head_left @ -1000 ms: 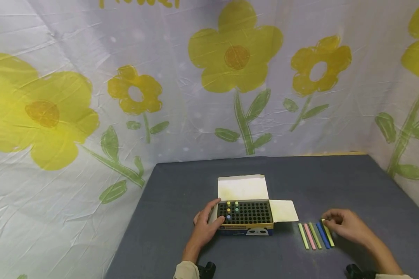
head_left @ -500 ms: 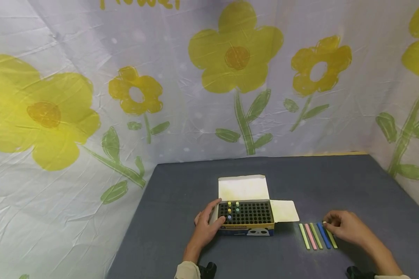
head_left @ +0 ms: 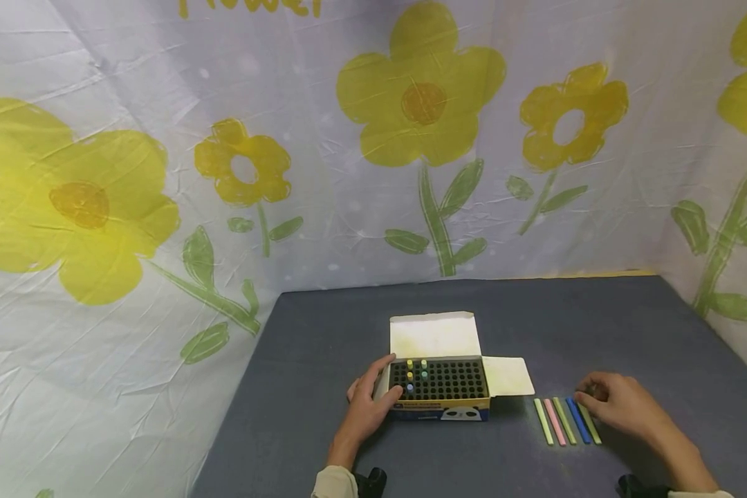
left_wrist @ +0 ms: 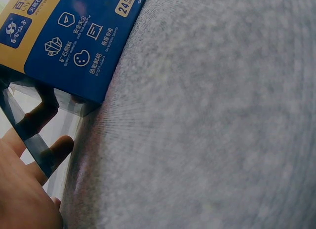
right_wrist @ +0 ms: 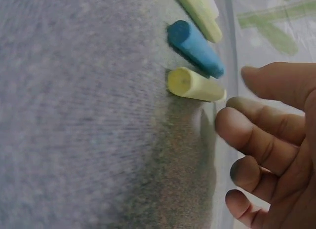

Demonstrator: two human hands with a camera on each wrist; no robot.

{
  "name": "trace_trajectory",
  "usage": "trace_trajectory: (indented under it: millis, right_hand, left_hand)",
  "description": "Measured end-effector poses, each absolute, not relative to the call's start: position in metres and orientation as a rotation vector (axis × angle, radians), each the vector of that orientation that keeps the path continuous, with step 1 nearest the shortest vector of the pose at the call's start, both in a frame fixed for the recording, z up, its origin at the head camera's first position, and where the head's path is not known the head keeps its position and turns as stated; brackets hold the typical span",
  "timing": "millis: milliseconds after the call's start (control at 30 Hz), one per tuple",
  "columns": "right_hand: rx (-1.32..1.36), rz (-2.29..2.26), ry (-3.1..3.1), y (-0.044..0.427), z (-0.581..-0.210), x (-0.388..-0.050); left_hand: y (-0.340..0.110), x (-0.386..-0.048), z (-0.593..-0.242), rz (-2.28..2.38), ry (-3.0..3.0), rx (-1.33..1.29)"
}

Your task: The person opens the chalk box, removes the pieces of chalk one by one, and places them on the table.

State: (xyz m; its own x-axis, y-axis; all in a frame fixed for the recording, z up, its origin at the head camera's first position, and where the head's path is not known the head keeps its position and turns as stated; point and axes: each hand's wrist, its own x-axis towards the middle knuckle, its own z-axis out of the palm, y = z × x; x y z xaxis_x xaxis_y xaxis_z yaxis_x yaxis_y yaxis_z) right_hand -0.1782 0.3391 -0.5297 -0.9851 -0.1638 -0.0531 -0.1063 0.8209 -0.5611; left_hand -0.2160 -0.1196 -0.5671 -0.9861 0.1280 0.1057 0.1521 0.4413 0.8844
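Note:
In the head view a box of chalk (head_left: pixel 438 408) stands open on the table. Its black holed insert (head_left: pixel 454 379) bears several chalk ends at the left. My left hand (head_left: pixel 364 408) holds the box's left end, thumb at the front corner and a finger at the back. The left wrist view shows its blue and yellow printed side. Several chalk sticks lie side by side at the right: pale yellow (head_left: pixel 543 422), pink (head_left: pixel 555 422), green (head_left: pixel 564 420), blue (head_left: pixel 578 422) and yellow-green (head_left: pixel 590 424). Beside the last one's far end is my right hand (head_left: pixel 622 404), thumb and fingers apart.
The box's white lid (head_left: pixel 434 335) stands folded back, and a side flap (head_left: pixel 508 377) spreads right towards the chalk sticks. Behind the dark grey table (head_left: pixel 324 339) hangs a white cloth (head_left: pixel 324 228) with yellow flowers.
The yellow-green chalk stick at the right end has shifted slightly down and right under my right hand, whose fingers have since moved a little. My left hand stays on the box.

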Motion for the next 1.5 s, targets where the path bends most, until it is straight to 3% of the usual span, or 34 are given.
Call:
trace_trajectory:
  millis: [633,1200,1500]
  right_hand:
    - [-0.199,-1.367,2.931,0.306,-0.505,-0.185]
    - [-0.601,-1.695,2.877,0.242,-0.503,-0.204]
    - [-0.620,-1.721,2.817,0.212,-0.502,-0.210]
  left_hand:
    - [-0.119,-0.214,-0.566,-1.632,-2.655,-0.233]
    - [-0.120,-0.216,-0.567,-1.626,-2.649,-0.245]
    - [-0.119,-0.214,-0.566,-1.619,-2.659,-0.228]
